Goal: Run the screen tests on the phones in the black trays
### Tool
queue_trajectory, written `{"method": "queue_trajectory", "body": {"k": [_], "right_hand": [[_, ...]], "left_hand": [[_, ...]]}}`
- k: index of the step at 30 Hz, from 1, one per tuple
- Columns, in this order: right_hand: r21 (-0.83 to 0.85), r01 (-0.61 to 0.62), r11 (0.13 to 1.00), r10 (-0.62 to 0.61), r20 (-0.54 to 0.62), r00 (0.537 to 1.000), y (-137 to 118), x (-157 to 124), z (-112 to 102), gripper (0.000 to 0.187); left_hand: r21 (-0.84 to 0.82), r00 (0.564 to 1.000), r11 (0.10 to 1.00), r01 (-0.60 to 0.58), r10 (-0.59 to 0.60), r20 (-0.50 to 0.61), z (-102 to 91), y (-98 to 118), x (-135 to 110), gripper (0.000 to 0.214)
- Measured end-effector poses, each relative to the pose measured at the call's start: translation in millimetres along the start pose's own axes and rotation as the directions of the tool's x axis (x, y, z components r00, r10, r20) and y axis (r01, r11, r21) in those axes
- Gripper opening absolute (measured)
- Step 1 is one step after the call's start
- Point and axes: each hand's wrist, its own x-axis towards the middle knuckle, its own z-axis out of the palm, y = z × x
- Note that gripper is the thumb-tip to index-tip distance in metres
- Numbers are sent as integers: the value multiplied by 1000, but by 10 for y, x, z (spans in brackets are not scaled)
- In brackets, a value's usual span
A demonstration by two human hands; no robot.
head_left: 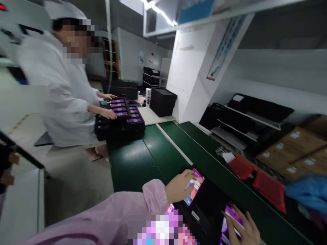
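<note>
My left hand (180,186) reaches over a lit smartphone (197,187), its fingers apart and resting across the left part of the screen. This phone lies at the far end of a black tray (211,202). Beside the tray's right end, my right hand (245,226) has its fingers on both sides of a second lit smartphone (233,214) with a purple screen. A small pale label (195,215) shows on a black piece between the phones. More bright pink and purple screens lie below my left sleeve (153,197), partly covered by blurred blocks.
A green bench (135,153) runs forward, with a pale strip (176,146). At the left, a person in white (61,85) handles a black tray of phones (119,108). Stacked black trays (163,101), red bags (269,189), cardboard boxes (301,143) and blue plastic (309,192) stand around.
</note>
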Motion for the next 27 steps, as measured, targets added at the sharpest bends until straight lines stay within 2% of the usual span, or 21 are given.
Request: {"method": "queue_trajectory", "body": {"k": [3,5,8,12,16,18,20,23,27], "right_hand": [[-38,-52,998,54,32,998,-226,-56,-141,49],[-20,-94,995,95,87,992,-368,-45,-214,43],[39,-138,990,129,179,975,-548,2,-258,34],[114,-116,987,79,289,954,-770,40,-336,30],[176,-39,984,-31,377,926,-865,60,-403,26],[141,-51,989,-9,399,917,-860,56,-384,25],[62,-111,992,78,386,919,-838,37,-345,28],[-22,-193,981,190,306,933,-801,-5,-299,35],[13,-199,980,191,230,954,-788,-23,-293,35]], "left_hand": [[67,996,998,-10,16,-91,-13,5,-152,30],[111,981,994,15,7,-196,-37,7,-207,29],[136,961,989,-58,92,-261,-105,27,-228,25],[200,961,971,-134,176,-212,-203,115,-254,27],[232,968,965,-119,165,-191,-245,154,-271,32],[234,973,966,-111,154,-173,-258,138,-275,35],[243,981,964,-112,146,-128,-262,108,-282,38],[304,995,949,-79,93,-34,-229,53,-294,42],[427,997,902,63,-74,10,-144,-8,-285,47]]}}
